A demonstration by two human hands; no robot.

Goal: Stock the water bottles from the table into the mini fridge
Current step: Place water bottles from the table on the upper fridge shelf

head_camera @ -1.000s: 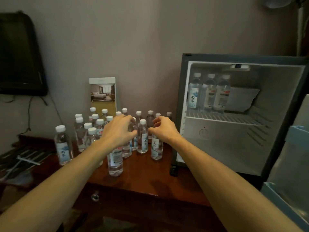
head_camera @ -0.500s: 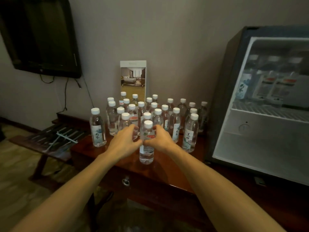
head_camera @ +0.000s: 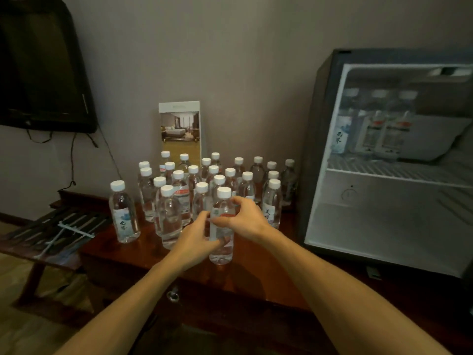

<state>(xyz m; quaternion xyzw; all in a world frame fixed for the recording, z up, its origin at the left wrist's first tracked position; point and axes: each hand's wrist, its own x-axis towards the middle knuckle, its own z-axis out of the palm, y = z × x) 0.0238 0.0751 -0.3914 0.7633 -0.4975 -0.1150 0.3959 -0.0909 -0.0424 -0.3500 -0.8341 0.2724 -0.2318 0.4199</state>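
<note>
Both hands are closing on the front bottle [head_camera: 221, 226], which is standing upright on the table [head_camera: 256, 262] at the near edge of the cluster. The left hand [head_camera: 194, 242] is wrapping the lower body; the right hand [head_camera: 245, 219] is gripping higher, at the label — fingers clenched on plastic, not the cap.

Advice for the lift: the person should be raising it straight up before swinging it right, since neighbouring bottles [head_camera: 202, 201] are standing just behind the grip and one more [head_camera: 271, 206] just beyond the right hand. One hand probably suffices, freeing the other for a second bottle.

The mini fridge [head_camera: 384, 162] is sitting open, right of the grip, with three blurred bottles already on its wire shelf. The tabletop is glossy dark wood — possibly slick. A wall TV [head_camera: 43, 73] is hanging up-left and a brochure card [head_camera: 180, 131] is standing behind the cluster. The room is looking dim.
</note>
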